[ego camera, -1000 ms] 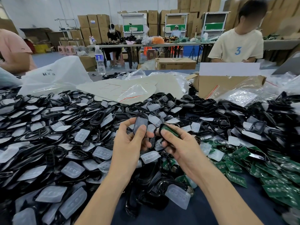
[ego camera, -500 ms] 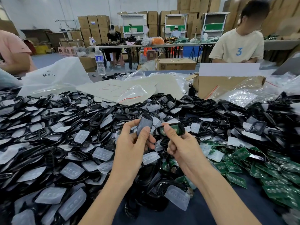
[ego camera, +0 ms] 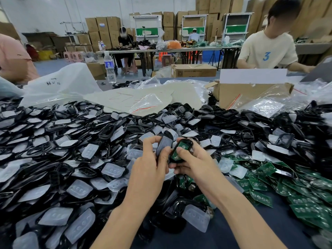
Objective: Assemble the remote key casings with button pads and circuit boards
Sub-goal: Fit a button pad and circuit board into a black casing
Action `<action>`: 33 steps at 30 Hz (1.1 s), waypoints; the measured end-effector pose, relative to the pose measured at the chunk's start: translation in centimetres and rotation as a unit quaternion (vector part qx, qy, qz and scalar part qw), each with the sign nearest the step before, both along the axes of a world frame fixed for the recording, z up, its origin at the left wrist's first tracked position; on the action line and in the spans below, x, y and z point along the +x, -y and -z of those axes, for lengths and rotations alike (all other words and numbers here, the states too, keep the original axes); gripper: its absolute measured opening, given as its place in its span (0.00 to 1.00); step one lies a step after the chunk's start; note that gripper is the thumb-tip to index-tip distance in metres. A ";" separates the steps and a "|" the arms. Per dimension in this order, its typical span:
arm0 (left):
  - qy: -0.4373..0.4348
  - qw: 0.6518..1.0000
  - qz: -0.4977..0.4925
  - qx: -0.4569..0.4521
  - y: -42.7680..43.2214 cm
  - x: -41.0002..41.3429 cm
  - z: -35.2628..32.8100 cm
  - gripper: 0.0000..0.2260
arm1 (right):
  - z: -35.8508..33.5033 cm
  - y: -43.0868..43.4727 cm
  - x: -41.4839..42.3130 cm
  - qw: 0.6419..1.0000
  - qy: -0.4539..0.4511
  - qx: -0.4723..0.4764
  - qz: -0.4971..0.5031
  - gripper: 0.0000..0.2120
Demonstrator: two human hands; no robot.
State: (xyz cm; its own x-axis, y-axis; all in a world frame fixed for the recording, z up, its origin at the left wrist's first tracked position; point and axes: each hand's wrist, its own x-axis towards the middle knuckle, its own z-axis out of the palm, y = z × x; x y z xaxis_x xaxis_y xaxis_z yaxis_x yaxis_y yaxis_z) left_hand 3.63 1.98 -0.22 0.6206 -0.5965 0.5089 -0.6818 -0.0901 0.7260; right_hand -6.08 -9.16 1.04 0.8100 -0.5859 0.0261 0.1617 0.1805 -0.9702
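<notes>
My left hand (ego camera: 149, 169) pinches a dark casing half (ego camera: 163, 144) between thumb and fingers, held upright. My right hand (ego camera: 195, 164) grips a black casing half (ego camera: 181, 150) with a green circuit board seated in it, thumb pressing on the board. The two pieces sit side by side, nearly touching, above the pile. A heap of black casings (ego camera: 107, 130) mixed with translucent button pads (ego camera: 113, 170) covers the table to the left and centre. Loose green circuit boards (ego camera: 265, 187) lie to the right.
A cardboard box (ego camera: 251, 94) and plastic bags (ego camera: 129, 101) lie beyond the pile. A water bottle (ego camera: 110, 68) stands at the back left. One person in a cream shirt (ego camera: 267, 49) sits opposite at right, another's sleeve (ego camera: 14, 56) at far left. Dark table surface (ego camera: 224, 236) shows near me.
Both hands have drawn closer together; the casing with the board has tilted up so the board faces me, beside the piece in my left hand.
</notes>
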 end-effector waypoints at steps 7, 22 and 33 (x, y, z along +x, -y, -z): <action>0.064 0.995 -0.038 0.061 -0.2 -0.1 -0.1 0.16 | 0.7 0.3 0.3 1.000 -0.010 -0.016 -0.017 0.12; 0.100 0.988 -0.036 0.113 -0.4 -0.4 -0.6 0.24 | 0.3 0.2 -0.3 0.996 -0.029 -0.082 -0.027 0.08; 0.131 0.979 -0.052 0.148 -0.7 -0.4 -0.8 0.33 | -0.4 -0.2 -0.7 0.997 0.033 -0.017 -0.068 0.15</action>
State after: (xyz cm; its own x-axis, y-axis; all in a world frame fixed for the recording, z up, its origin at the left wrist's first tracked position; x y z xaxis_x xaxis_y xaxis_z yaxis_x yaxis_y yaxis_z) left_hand 3.18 2.65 0.63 0.5566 -0.6830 0.4731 -0.8175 -0.3486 0.4585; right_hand -6.77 -8.95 1.40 0.8781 -0.4681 0.0995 0.2016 0.1732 -0.9640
